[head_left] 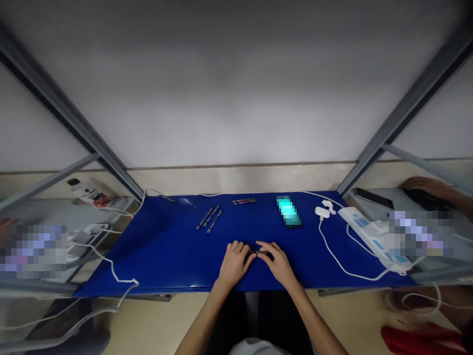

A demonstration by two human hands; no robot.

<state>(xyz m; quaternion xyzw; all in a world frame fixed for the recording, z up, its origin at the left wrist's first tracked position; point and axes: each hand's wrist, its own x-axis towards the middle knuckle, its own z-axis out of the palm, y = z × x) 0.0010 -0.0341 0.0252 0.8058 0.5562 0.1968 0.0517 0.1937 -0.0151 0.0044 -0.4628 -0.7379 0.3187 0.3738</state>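
My left hand (234,264) and my right hand (277,264) meet near the front edge of a blue desk mat (148,256). Between their fingers is a small black object (261,254), mostly hidden, perhaps a pen. Beyond my hands lie several dark pens (209,219) side by side, and a shorter pair of pens (244,201) lies further back. To the right, a smartphone (288,211) lies with its lit screen pixelated.
White earbuds (322,209) and a white power strip (369,234) with cables sit at right. A white cable (114,268) trails off the left side. Grey metal shelf struts (66,108) flank the mat. Another person's hand (424,186) rests at far right.
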